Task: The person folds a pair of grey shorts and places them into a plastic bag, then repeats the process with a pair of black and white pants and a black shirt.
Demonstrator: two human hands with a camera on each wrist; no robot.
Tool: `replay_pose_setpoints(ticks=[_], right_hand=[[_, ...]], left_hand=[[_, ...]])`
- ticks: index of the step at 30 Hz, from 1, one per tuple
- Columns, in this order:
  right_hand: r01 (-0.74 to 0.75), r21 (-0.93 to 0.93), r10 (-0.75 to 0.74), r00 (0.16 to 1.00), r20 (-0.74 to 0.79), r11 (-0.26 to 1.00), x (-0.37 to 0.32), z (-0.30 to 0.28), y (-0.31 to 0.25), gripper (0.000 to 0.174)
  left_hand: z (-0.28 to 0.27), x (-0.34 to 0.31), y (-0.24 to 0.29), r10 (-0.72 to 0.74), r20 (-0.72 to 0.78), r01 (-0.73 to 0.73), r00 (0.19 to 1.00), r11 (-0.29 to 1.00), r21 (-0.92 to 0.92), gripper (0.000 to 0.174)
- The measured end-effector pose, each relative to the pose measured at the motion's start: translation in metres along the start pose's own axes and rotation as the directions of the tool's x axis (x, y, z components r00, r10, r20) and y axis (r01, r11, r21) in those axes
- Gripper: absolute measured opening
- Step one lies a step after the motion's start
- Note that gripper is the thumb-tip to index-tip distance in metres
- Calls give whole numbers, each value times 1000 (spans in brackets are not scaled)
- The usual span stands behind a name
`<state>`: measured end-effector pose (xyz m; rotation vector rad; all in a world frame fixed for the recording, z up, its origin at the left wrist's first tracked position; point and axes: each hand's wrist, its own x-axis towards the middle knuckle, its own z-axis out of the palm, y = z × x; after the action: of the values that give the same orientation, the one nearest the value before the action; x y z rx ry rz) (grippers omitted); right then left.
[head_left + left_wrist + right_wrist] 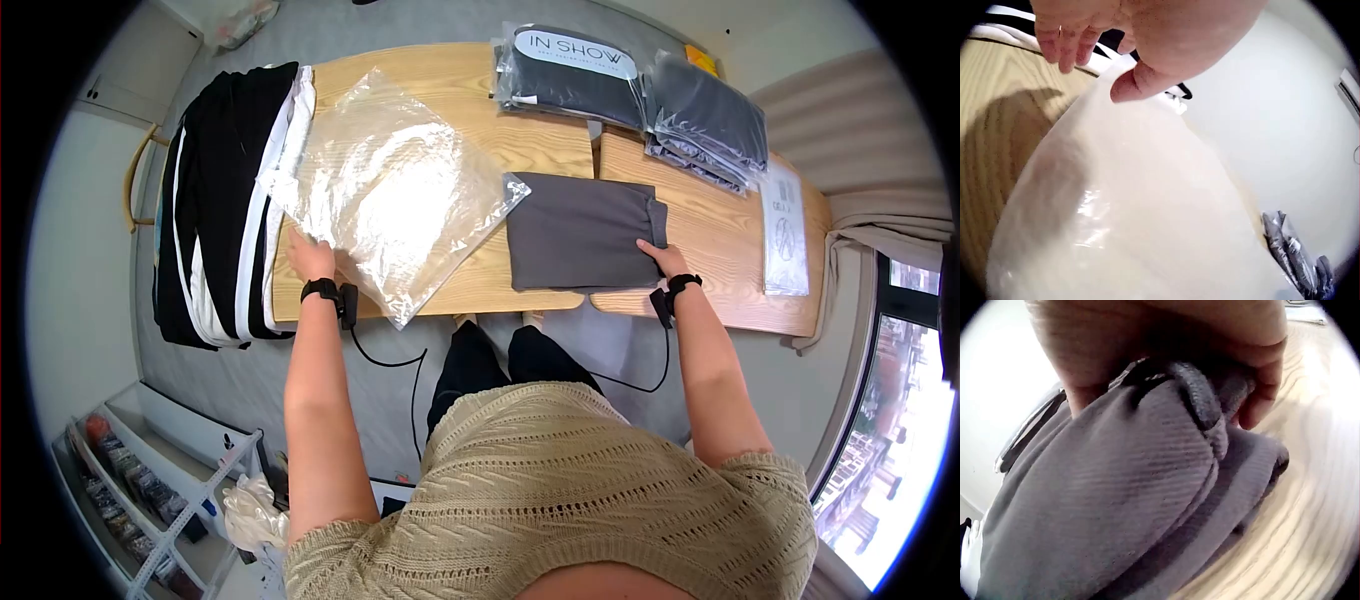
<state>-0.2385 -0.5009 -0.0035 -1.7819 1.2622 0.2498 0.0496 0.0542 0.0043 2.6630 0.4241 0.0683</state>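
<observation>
Plainly, in the head view, a clear plastic bag (pixel 395 190) lies on the wooden bench (pixel 530 140) set like a diamond, its corners pointing to 12, 3, 6 and 9 o'clock. A folded grey garment (pixel 582 232) sits just beside the bag's 3 o'clock corner, its long axis running from 9 to 3 o'clock. The left hand (pixel 312 258) meets the bag's edge at about 8 o'clock, forearm stretched straight out from the body. The right hand (pixel 662 258) is on the garment's 4 o'clock corner, its arm likewise extended. A stack of black and white clothes (pixel 225 200) lies at the bench's 9 o'clock end, and bagged dark garments (pixel 575 65) are at 12 to 1 o'clock. In the left wrist view, the left hand (pixel 1166 37) grasps the clear plastic bag (pixel 1135 206), thumb on the film and fingers (pixel 1054 44) curled beyond its edge, above the bench (pixel 997 125). In the right wrist view, the right hand (pixel 1147 344) is clenched round the thick folded edge of the folded grey garment (pixel 1116 506), which rests on the bench (pixel 1316 506).
</observation>
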Motion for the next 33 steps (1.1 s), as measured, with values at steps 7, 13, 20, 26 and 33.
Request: replay_pose_setpoints(ticks=[7, 13, 20, 26, 33], right_hand=[[-87, 265, 0, 951, 310, 960, -13, -21, 6, 73], [-245, 609, -106, 870, 481, 754, -28, -38, 38, 57], [-235, 632, -90, 895, 438, 738, -59, -62, 14, 41], [17, 611, -362, 819, 446, 792, -90, -79, -49, 43], [113, 501, -466, 578, 669, 858, -93, 26, -161, 52]], left_hand=[[35, -127, 51, 580, 167, -501, 797, 790, -354, 35], [104, -227, 127, 450, 663, 44, 599, 808, -588, 57], [68, -254, 195, 452, 732, 344, 510, 673, -655, 56], [19, -253, 173, 538, 564, 270, 626, 529, -804, 63], [-43, -222, 87, 281, 452, 328, 847, 394, -859, 63]])
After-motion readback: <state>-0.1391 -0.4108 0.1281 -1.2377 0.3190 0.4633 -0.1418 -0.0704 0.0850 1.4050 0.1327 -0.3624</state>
